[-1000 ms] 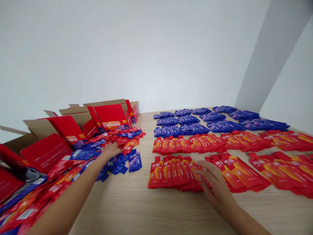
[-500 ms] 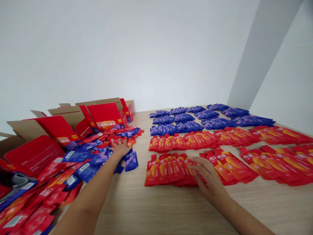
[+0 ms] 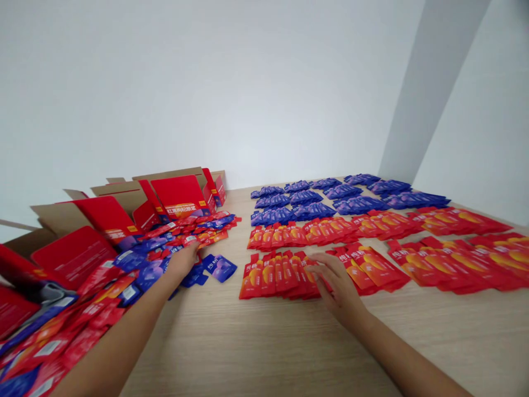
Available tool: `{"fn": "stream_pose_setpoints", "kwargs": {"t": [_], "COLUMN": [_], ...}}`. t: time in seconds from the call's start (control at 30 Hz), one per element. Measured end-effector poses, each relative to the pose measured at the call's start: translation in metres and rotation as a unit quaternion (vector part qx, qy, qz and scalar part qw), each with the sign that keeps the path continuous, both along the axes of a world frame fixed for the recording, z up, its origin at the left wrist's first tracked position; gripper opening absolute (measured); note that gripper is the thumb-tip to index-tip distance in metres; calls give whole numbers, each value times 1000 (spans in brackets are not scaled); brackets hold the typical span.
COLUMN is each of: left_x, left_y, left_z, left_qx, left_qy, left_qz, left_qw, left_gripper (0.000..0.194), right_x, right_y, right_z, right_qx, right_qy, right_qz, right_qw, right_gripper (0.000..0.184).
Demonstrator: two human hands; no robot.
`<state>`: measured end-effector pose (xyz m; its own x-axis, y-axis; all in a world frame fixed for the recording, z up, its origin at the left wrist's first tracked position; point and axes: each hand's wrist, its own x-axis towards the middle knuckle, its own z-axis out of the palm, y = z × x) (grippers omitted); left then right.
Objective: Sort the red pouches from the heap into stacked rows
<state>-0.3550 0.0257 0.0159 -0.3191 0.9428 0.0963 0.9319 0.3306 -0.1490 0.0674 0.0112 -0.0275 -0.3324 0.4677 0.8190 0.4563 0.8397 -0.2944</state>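
My left hand (image 3: 183, 261) is on the mixed heap of blue pouches (image 3: 133, 259) and red pouches (image 3: 88, 312). Its fingers are drawn together and point down into the heap; what lies under them is hidden. One blue pouch (image 3: 220, 268) lies at the heap's right edge, beside this hand. My right hand (image 3: 335, 281) rests with fingers apart at the right end of a fanned set of red pouches (image 3: 276, 277), touching the topmost ones. Just right of it lies another overlapping set of red pouches (image 3: 374, 269), partly behind the hand.
Open red cardboard boxes (image 3: 182, 193) stand in a line at the left, flaps raised, behind the heap. Fanned sets of blue pouches (image 3: 312, 211) fill the back rows of the wooden table (image 3: 231, 336). More red sets (image 3: 454, 263) spread right. A white wall (image 3: 289, 94) stands behind.
My left hand has drawn back and left over the heap, its fingers now gathered. The blue pouch beside it has turned. My right hand stays at the red pouches; the view has shifted slightly.
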Motion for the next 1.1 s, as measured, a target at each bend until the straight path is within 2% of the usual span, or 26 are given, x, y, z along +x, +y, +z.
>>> {"fn": "stream_pose_setpoints", "kwargs": {"t": [0.1,0.2,0.3,0.37,0.4,0.47,0.53,0.57,0.63,0.7,0.73,0.77,0.8,0.9,0.93,1.0,1.07,1.1], "left_x": [-3,-1,15,36,51,86,125,144,176,197,203,205,205,196,192,187,187,188], "left_y": [-2,-4,-10,-19,-26,-44,-65,-75,-89,-97,-99,-99,-99,-98,-97,-97,-97,-97], "left_z": [26,56,79,85,84,76,62,54,39,25,18,13,7,-5,-7,-12,-17,-19], "left_qx": [75,213,345,364,344,233,114,60,-23,-54,-57,-55,-53,-50,-51,-60,-76,-87], "left_qy": [1,-62,-193,-343,-434,-604,-713,-751,-801,-829,-840,-849,-857,-867,-865,-853,-843,-840], "left_qz": [24,42,4,-59,-86,-103,-99,-97,-82,-67,-57,-46,-34,-12,-11,-10,-7,-4], "left_qw": [997,974,919,864,829,755,684,650,593,552,537,524,511,495,500,518,532,535], "left_gripper": [44,43,39,37,36,36,39,40,42,41,41,41,42,43,42,38,34,32], "right_x": [0,0,0,-2,-4,-7,-11,-13,-17,-21,-22,-23,-23,-17,-14,-7,-4,-4], "right_y": [1,1,-2,-7,-10,-19,-30,-35,-45,-51,-52,-52,-50,-38,-33,-27,-28,-30], "right_z": [0,2,6,10,12,18,24,28,34,37,37,36,34,30,30,32,35,37], "right_qx": [1,-5,-23,-50,-73,-151,-264,-328,-453,-547,-574,-586,-587,-570,-569,-575,-560,-534], "right_qy": [5,18,33,52,63,85,105,106,81,44,34,33,38,88,114,163,175,157], "right_qz": [1,1,9,16,23,54,127,174,271,343,364,372,366,265,224,174,170,170], "right_qw": [1000,1000,999,997,995,983,950,922,845,762,733,719,722,773,783,782,792,813], "right_gripper": [30,27,27,28,28,32,40,44,48,49,48,47,44,35,33,32,31,30]}}
